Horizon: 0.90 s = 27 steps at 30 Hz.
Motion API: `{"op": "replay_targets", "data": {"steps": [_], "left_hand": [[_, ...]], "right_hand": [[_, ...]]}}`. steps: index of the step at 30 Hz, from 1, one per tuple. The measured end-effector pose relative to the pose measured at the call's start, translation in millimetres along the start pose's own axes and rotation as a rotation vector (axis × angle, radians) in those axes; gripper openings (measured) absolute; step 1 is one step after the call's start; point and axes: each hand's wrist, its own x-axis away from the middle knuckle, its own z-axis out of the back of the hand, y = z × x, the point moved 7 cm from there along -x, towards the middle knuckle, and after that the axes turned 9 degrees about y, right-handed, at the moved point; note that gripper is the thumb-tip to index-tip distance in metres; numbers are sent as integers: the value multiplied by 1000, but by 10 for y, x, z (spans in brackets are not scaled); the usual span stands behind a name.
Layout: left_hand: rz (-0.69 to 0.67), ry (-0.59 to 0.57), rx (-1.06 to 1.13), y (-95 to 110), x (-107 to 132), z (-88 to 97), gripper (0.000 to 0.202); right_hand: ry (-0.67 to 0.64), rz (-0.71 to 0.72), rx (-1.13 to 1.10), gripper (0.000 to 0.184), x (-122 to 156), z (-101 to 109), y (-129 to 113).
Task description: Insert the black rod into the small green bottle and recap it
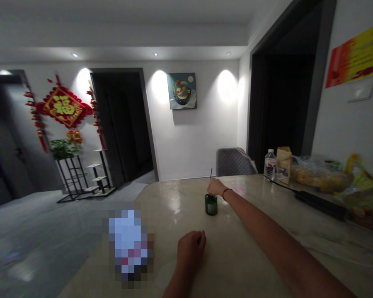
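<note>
My right hand reaches out over the table, fingers closed in a pinch on a thin dark stick that stands nearly upright. Directly below that hand is a small dark green jar with a label, upright on the tabletop. The stick's lower end is hidden by my fingers, so I cannot tell whether it enters the jar. Nearer to me, my left hand is curled into a loose fist at the table, apart from the jar, with nothing visible in it.
The pale glossy table bears a pixelated bluish item at left. On the right are a water bottle, a paper bag, plastic-wrapped food and a long black object. A grey chair stands behind the table.
</note>
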Motion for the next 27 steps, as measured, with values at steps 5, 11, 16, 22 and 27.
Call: {"op": "replay_targets", "data": {"steps": [5,11,16,22,27], "left_hand": [[16,11,-4,-12,5,22,43],[-1,-10,6,-2,-2,7,44],[16,-15,10,-7,0,3,43],[15,12,16,-10,7,9,43],[7,3,4,-9,2,-1,43]], "right_hand": [[-7,115,59,20,106,89,-99],[39,183,105,23,144,87,-137],[38,177,77,23,76,56,-76],[56,184,21,22,31,42,-16],[99,161,-7,23,-1,59,79]]}}
